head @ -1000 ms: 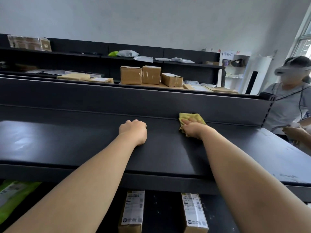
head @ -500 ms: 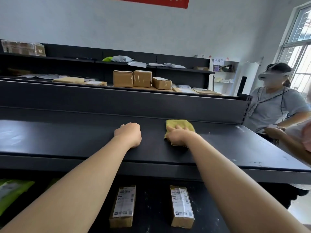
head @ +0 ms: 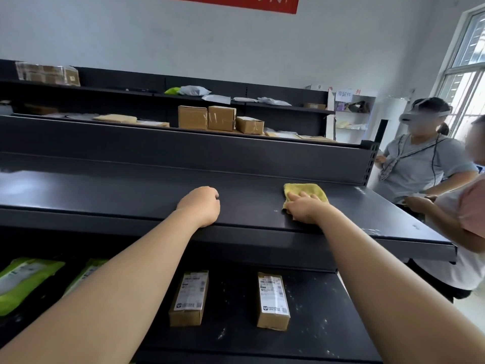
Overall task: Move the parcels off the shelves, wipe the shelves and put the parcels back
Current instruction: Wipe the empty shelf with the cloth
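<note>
A bare black shelf [head: 105,190] stretches across the view at chest height. My right hand [head: 304,208] presses flat on a yellow cloth [head: 307,191] near the shelf's right part, fingers spread over it. My left hand [head: 200,204] rests as a fist on the shelf's front edge, holding nothing. On the shelf below lie two narrow brown parcels [head: 189,298] [head: 273,300] with white labels, and green bagged parcels [head: 23,282] at the left.
Two people stand at the shelf's right end [head: 425,166] [head: 469,219]. Behind, another black rack [head: 157,101] carries brown boxes [head: 207,118] and grey mail bags. A window is at the far right.
My right hand slid the cloth toward the front of the shelf and then to the right. My left fist stayed on the shelf. My head lifted and turned right, showing a second person.
</note>
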### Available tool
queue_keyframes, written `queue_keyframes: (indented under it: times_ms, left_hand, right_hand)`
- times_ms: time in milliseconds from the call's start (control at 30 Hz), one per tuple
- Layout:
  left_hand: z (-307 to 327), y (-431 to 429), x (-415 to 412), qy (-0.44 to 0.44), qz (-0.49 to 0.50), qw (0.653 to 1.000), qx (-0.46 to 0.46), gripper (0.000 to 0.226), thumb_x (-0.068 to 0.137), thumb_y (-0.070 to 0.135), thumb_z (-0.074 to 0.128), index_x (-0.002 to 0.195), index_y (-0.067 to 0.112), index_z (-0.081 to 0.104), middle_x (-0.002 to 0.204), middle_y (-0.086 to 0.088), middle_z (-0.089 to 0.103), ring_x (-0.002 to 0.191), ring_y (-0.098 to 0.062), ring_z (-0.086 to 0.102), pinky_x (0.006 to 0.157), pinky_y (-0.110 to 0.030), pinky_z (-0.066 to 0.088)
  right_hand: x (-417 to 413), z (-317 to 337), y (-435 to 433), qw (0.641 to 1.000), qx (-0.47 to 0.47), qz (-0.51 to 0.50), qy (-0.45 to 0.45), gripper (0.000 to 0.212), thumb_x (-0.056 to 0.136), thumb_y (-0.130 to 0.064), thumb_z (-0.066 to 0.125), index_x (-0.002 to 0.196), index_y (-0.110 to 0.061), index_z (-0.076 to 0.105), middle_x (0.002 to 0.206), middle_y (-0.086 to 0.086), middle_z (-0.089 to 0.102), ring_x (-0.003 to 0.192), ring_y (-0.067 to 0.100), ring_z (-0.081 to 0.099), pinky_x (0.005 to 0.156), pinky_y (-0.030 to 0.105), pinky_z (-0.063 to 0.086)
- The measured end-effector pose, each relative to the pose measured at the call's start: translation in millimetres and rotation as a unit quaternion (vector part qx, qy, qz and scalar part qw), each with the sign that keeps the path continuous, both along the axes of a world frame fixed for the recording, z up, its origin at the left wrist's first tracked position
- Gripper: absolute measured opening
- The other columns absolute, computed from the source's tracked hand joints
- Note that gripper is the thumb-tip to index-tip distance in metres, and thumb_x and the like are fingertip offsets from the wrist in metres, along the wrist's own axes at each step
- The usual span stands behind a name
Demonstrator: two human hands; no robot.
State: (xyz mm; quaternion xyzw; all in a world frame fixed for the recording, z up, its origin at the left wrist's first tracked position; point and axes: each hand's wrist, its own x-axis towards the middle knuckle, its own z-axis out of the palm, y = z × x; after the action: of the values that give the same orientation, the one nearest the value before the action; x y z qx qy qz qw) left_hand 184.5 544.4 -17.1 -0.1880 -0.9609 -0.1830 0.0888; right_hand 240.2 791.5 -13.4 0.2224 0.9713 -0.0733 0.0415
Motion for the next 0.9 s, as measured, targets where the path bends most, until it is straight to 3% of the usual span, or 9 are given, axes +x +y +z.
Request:
queue_keyframes:
  times_ms: [133,300,367,500,567,667,767,900]
  left_hand:
    - [-2.1,-10.6,6.1,-0.014,-0.012,1.0,0.024,0.027,0.097,0.018,0.037,0.109,0.014,0.061,0.103,-0.004,0.063,0.089,-0.024,0.06,0.067,-0.029,0.044]
    - [3.8,-23.9,13.5,-0.02,-0.018,1.0,0.015,0.032,0.096,0.011,0.039,0.12,0.014,0.059,0.119,-0.004,0.06,0.102,-0.024,0.058,0.084,-0.033,0.05]
    - [6.8,-29.4,16.1,-0.025,-0.022,0.999,0.002,0.035,0.095,0.009,0.039,0.124,0.014,0.058,0.123,-0.005,0.058,0.104,-0.024,0.057,0.082,-0.031,0.048]
    - [8.7,-44.0,17.2,-0.025,-0.022,0.999,-0.019,0.024,0.091,0.004,0.038,0.091,0.009,0.061,0.089,-0.009,0.058,0.074,-0.021,0.05,0.055,-0.026,0.036]
    - [8.5,-54.2,17.9,-0.019,-0.015,0.999,-0.021,0.022,0.093,0.006,0.038,0.092,0.012,0.06,0.094,-0.003,0.058,0.081,-0.022,0.053,0.064,-0.028,0.043]
    - [6.5,-71.7,21.1,-0.011,-0.004,0.999,-0.03,0.029,0.098,0.015,0.037,0.116,0.011,0.059,0.115,-0.004,0.061,0.102,-0.025,0.056,0.087,-0.036,0.049]
    - [3.5,-88.8,22.3,0.014,0.012,0.999,-0.044,0.029,0.1,0.02,0.035,0.114,0.012,0.058,0.114,-0.006,0.06,0.1,-0.026,0.056,0.083,-0.038,0.05]
    - [-1.1,-102.0,23.3,0.008,0.011,1.0,-0.011,0.026,0.1,0.017,0.034,0.102,0.008,0.059,0.106,-0.007,0.059,0.087,-0.025,0.058,0.067,-0.032,0.043]
  right_hand:
    - [-2.5,1.5,-48.0,0.998,-0.002,0.056,0.006,0.055,0.099,-0.04,0.024,0.152,-0.038,0.01,0.162,-0.003,-0.004,0.148,0.028,-0.007,0.117,0.056,0.001]
    - [-3.1,-3.5,-111.4,0.988,0.024,0.152,0.03,0.052,0.1,-0.033,0.022,0.151,-0.035,0.014,0.162,0.0,0.002,0.148,0.028,-0.001,0.117,0.054,0.005]
    - [6.9,-5.3,-113.2,0.983,0.033,0.173,0.058,0.05,0.101,-0.032,0.021,0.151,-0.033,0.017,0.161,-0.001,0.011,0.148,0.024,0.007,0.117,0.049,0.012]
    - [31.4,-7.4,-86.2,0.984,0.02,0.118,0.133,0.047,0.101,-0.037,0.021,0.146,-0.035,0.032,0.157,-0.008,0.026,0.144,0.016,0.023,0.112,0.04,0.021]
    - [42.9,-10.8,-73.3,0.985,0.035,0.063,0.159,0.047,0.1,-0.037,0.018,0.141,-0.035,0.04,0.153,-0.007,0.033,0.14,0.019,0.029,0.108,0.04,0.025]
    - [49.4,-11.3,-72.3,0.988,0.008,0.014,0.153,0.049,0.097,-0.032,0.016,0.135,-0.033,0.047,0.151,-0.004,0.035,0.137,0.024,0.029,0.106,0.042,0.023]
    - [42.9,-5.0,-97.2,0.99,-0.022,0.014,0.138,0.045,0.096,-0.032,0.024,0.133,-0.035,0.049,0.15,-0.001,0.033,0.139,0.028,0.023,0.109,0.045,0.018]
    - [24.3,-2.0,-152.5,0.984,-0.073,0.073,0.147,0.046,0.097,-0.035,0.025,0.132,-0.033,0.054,0.152,0.0,0.029,0.14,0.028,0.017,0.112,0.044,0.015]
